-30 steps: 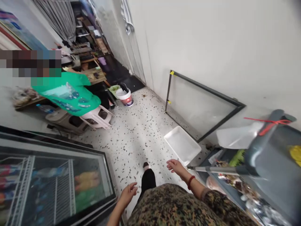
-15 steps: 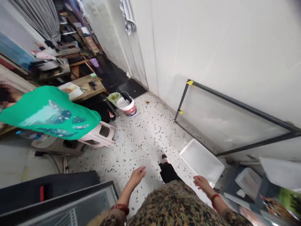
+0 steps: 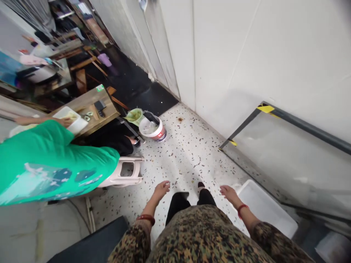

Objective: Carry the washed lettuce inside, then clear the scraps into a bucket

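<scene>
My left hand [image 3: 161, 190] hangs in the air over the speckled floor [image 3: 189, 146], fingers loosely bent, with nothing in it. On the other side of my body, my right hand [image 3: 229, 193] is also bare, its fingers relaxed and pointing inward. It is nearest to a white plastic tub [image 3: 264, 204] that lies on the floor by the wall. A red bangle [image 3: 146, 218] circles my left wrist and another red band [image 3: 242, 210] circles the right. Neither hand touches any object.
At left, a person in a green shirt [image 3: 63, 160] sits on a plastic stool [image 3: 137, 179] by a wooden table [image 3: 106, 113] with a cleaver [image 3: 99, 107] and a white container [image 3: 78, 124]. A white bucket [image 3: 160, 135] and green bin [image 3: 134, 116] stand beside it. A dark metal frame [image 3: 307, 126] leans at right.
I have moved forward, so the bucket, table and seated person appear nearer. The tub and metal frame have shifted right in view. Both my hands stay free of objects.
</scene>
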Demonstrator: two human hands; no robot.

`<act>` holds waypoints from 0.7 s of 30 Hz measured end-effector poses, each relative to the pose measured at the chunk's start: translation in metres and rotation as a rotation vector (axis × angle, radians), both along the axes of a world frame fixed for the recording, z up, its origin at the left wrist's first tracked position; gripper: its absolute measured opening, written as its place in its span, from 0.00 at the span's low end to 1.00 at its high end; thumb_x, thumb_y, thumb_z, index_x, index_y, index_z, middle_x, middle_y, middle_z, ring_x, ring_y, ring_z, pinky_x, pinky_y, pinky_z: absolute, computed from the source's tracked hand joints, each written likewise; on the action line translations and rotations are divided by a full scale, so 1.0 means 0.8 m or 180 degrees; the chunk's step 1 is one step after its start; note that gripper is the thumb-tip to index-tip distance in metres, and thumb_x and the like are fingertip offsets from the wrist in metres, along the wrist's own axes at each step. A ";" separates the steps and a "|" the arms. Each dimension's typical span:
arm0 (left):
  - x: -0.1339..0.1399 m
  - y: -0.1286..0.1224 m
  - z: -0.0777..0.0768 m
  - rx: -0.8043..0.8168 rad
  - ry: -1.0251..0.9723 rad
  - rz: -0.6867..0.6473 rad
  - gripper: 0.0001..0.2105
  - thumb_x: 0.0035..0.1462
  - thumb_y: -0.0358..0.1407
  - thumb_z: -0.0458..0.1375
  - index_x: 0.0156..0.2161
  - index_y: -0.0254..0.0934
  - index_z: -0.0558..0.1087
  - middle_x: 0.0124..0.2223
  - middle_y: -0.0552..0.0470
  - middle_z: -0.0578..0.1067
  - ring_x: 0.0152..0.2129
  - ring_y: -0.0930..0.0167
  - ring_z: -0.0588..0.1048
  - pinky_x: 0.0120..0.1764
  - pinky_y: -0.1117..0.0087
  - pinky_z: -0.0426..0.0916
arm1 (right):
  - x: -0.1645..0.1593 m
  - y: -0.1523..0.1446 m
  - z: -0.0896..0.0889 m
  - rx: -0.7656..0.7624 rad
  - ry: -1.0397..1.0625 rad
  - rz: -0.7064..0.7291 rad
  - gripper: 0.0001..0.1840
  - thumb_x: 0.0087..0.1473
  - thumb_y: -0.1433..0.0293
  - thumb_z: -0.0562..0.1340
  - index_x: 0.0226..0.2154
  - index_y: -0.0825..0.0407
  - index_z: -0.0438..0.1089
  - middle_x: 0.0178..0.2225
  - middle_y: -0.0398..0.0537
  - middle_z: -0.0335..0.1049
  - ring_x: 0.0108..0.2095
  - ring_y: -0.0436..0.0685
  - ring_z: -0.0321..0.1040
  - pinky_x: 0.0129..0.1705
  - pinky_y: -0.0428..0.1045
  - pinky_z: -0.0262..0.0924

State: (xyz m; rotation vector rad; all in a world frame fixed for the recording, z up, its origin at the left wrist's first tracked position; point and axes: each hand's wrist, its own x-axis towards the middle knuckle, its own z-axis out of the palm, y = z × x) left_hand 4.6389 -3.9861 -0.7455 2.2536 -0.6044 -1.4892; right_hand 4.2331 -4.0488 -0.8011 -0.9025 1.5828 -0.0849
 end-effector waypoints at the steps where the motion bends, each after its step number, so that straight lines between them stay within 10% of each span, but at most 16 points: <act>1: 0.018 -0.028 -0.002 0.0003 0.0037 0.0087 0.17 0.58 0.37 0.61 0.51 0.33 0.72 0.39 0.48 0.79 0.31 0.69 0.77 0.37 0.67 0.68 | 0.032 -0.032 0.000 -0.0020 -0.0131 -0.0029 0.15 0.63 0.60 0.61 0.43 0.55 0.71 0.40 0.47 0.73 0.38 0.53 0.72 0.41 0.53 0.70; 8: 0.168 -0.224 -0.074 0.0067 0.0417 0.0614 0.15 0.60 0.38 0.60 0.51 0.33 0.71 0.38 0.50 0.78 0.31 0.70 0.76 0.39 0.64 0.71 | 0.223 -0.152 -0.016 -0.0015 -0.0708 -0.0571 0.21 0.55 0.56 0.61 0.45 0.52 0.73 0.40 0.50 0.78 0.39 0.56 0.74 0.40 0.50 0.68; 15: 0.366 -0.425 -0.229 0.0291 0.0653 0.1145 0.17 0.64 0.40 0.57 0.53 0.34 0.69 0.45 0.47 0.76 0.36 0.69 0.76 0.40 0.62 0.74 | 0.363 -0.155 -0.053 0.0689 -0.0128 -0.1639 0.32 0.41 0.47 0.64 0.41 0.52 0.75 0.37 0.54 0.78 0.36 0.59 0.75 0.34 0.50 0.68; 21: 0.485 -0.527 -0.354 0.0531 0.0656 0.1803 0.19 0.66 0.42 0.54 0.58 0.35 0.65 0.49 0.44 0.74 0.38 0.68 0.77 0.40 0.62 0.75 | 0.482 -0.179 -0.077 0.1341 -0.0155 -0.1956 0.31 0.37 0.47 0.68 0.40 0.50 0.76 0.36 0.54 0.79 0.35 0.60 0.76 0.33 0.51 0.68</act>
